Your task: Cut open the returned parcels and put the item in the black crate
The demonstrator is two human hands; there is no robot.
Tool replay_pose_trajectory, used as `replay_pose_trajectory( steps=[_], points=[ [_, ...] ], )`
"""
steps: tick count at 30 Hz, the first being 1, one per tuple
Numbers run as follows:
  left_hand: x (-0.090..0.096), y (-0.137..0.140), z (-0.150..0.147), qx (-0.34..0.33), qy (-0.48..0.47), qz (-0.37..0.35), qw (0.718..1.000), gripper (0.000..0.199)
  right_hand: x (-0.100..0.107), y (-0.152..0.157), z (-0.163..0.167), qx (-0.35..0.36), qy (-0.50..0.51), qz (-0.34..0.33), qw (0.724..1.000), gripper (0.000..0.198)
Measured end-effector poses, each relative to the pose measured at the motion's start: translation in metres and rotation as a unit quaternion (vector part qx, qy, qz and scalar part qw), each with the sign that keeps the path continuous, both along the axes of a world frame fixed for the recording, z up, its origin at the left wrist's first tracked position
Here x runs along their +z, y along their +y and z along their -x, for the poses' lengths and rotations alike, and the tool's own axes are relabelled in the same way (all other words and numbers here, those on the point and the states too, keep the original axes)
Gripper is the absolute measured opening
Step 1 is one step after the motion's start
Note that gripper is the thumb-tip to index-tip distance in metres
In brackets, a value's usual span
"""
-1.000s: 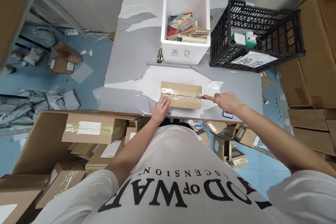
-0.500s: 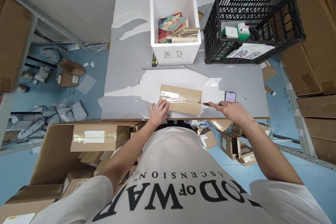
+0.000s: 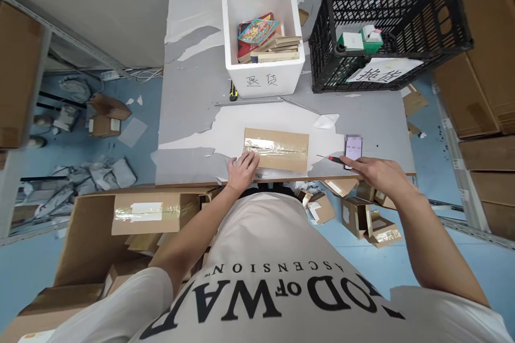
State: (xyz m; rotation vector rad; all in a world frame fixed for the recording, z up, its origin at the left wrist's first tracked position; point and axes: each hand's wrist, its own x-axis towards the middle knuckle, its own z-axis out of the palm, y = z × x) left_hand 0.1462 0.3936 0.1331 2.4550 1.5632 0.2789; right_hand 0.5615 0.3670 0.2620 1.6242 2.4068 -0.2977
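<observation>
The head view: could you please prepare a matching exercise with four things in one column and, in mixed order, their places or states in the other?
Things
1. Taped parcel
2. Red-and-black tool
3. White foam box
4. Black crate

Places or states
A. Contains books
B. Under the fingers of the left hand
C. Contains green-and-white cartons
D. Held in the right hand

Right pairs: 1-B, 2-D, 3-A, 4-C.
</observation>
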Motion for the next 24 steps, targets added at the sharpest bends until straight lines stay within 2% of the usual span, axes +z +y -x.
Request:
replay_pose_trajectory(
  steps=[3,6,8,11,14,16,19,24],
  points=[
    [0.001,0.002,-0.002,0.005,-0.004,-0.002,1.000,0.040,-0.012,-0.008,-0.006,-0.041,0.010,0.000,0.999,0.047],
    [0.004,0.004,-0.003,0.001,-0.005,-0.001,1.000,0.041,-0.039,-0.011,0.003,-0.140,0.111,-0.013,0.984,0.048],
    [0.008,0.006,-0.003,-0.009,-0.002,0.003,1.000,0.041,-0.061,-0.011,0.014,-0.226,0.212,0.004,0.951,0.051],
    [0.015,0.016,-0.002,-0.025,0.000,0.013,1.000,0.052,-0.089,-0.011,0.032,-0.343,0.365,0.062,0.863,0.059],
    [0.021,0.035,-0.003,-0.045,0.001,0.016,0.999,0.084,-0.106,-0.013,0.048,-0.405,0.477,0.102,0.773,0.071],
    [0.025,0.050,-0.006,-0.064,0.006,0.021,0.998,0.109,-0.109,-0.014,0.055,-0.420,0.519,0.116,0.735,0.078],
    [0.028,0.070,-0.011,-0.081,0.025,0.046,0.995,0.133,-0.108,-0.015,0.063,-0.426,0.549,0.129,0.708,0.080],
    [0.023,0.081,-0.017,-0.081,0.032,0.088,0.992,0.137,-0.103,-0.016,0.066,-0.430,0.565,0.147,0.689,0.079]
  ],
)
